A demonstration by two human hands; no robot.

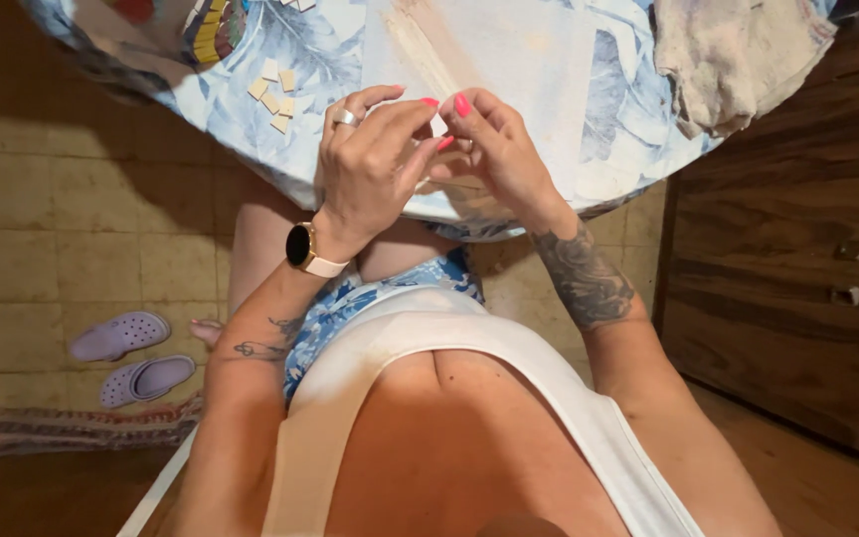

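Note:
My left hand [370,164] and my right hand [494,149] meet at the near edge of a round table [569,89] covered with a blue leaf-print cloth. Their fingertips pinch a small pale piece [439,126] between them; most of it is hidden by the fingers. The left hand wears a ring, and a watch sits on that wrist. Several small beige square tiles [272,94] lie on the cloth to the left of the hands. A partly tiled, multicoloured object [213,25] shows at the table's far left.
A crumpled stained rag [738,55] lies on the table at the right. A dark wooden cabinet with drawer pulls [797,268] stands to the right. Two lilac clogs [136,356] and a striped rug [62,428] are on the tiled floor at the left.

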